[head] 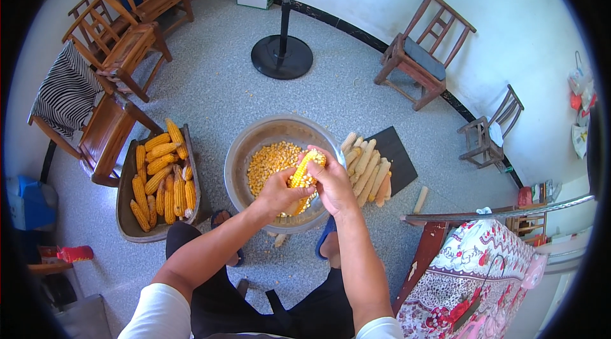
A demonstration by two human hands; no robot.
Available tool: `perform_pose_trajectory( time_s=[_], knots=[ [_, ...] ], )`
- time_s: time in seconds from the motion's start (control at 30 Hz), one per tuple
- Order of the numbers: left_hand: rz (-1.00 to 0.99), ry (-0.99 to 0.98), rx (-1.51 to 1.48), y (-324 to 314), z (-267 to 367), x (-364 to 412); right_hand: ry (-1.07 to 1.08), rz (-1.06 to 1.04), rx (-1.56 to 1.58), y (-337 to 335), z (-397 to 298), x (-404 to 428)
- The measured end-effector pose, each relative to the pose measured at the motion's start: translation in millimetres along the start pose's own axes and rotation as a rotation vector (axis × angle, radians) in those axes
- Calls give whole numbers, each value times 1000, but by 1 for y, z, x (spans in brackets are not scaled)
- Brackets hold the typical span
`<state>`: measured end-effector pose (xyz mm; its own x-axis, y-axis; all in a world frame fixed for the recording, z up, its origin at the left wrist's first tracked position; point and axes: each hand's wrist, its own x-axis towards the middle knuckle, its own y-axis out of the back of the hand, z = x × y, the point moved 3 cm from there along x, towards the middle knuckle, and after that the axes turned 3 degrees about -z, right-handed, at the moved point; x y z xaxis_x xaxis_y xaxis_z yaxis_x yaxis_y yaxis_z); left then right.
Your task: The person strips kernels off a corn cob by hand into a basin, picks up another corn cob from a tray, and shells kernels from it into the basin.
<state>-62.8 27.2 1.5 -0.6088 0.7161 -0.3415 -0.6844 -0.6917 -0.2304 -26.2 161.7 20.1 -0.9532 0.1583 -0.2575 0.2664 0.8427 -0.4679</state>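
Observation:
Over a round metal basin, both my hands grip a partly shelled ear of corn. My left hand holds its lower part, with the fingers wrapped round it. My right hand has its thumb pressed on the kernels near the upper end. Loose yellow corn kernels cover the bottom of the basin. To the left stands a dark tub of whole dried corn ears. Right of the basin, bare corn cobs lie piled partly on a dark square mat.
A black fan base stands beyond the basin. Wooden chairs line the left side; another chair and a small chair are by the right wall. A single cob lies on the floor near a flowered cloth.

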Motion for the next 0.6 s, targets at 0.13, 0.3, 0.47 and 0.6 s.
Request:
perform_pose_trajectory(
  time_s=[0.13,0.3,0.47,0.6],
  knots=[
    [43,-47,100,-3,4,-1,-20,28,40,3,1,2],
    [0,-12,-53,2,-4,0,-11,-65,-5,-1,4,1],
    [-64,63,-136,1,-5,4,20,-77,22,4,0,-1],
    [-254,83,-520,-3,-9,5,-40,-28,169,5,-9,-1]
  ],
)
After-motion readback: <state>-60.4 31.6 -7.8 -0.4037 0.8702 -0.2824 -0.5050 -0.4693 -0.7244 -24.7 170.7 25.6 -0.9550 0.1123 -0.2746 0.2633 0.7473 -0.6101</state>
